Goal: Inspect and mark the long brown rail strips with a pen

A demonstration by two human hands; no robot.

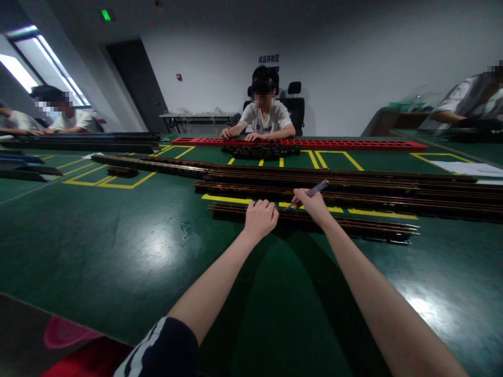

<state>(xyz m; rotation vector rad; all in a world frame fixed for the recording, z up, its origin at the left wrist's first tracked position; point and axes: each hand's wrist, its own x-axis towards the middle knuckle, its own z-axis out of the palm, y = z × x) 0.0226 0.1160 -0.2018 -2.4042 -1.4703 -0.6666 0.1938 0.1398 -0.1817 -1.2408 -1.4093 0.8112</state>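
Across the table in front of me lies a long dark strip assembly point(369, 228) with thin coppery rods along it, their ends showing at the right. My left hand point(261, 217) is closed over its near middle section, fingers curled onto the far side. In my right hand point(312, 206) is a slim screwdriver point(317, 188), handle up to the right. Its thin shaft slants down left to the strip, close beside my left fingers. Whether the tip touches the strip, I cannot tell.
More long dark strips point(393, 201) lie just beyond, with a short dark piece point(122, 172) at the left. Farther back are a red slotted rail point(353, 144) and a heap of black parts point(261, 152). A person point(269, 118) sits opposite. Yellow tape marks the green table point(118, 272).
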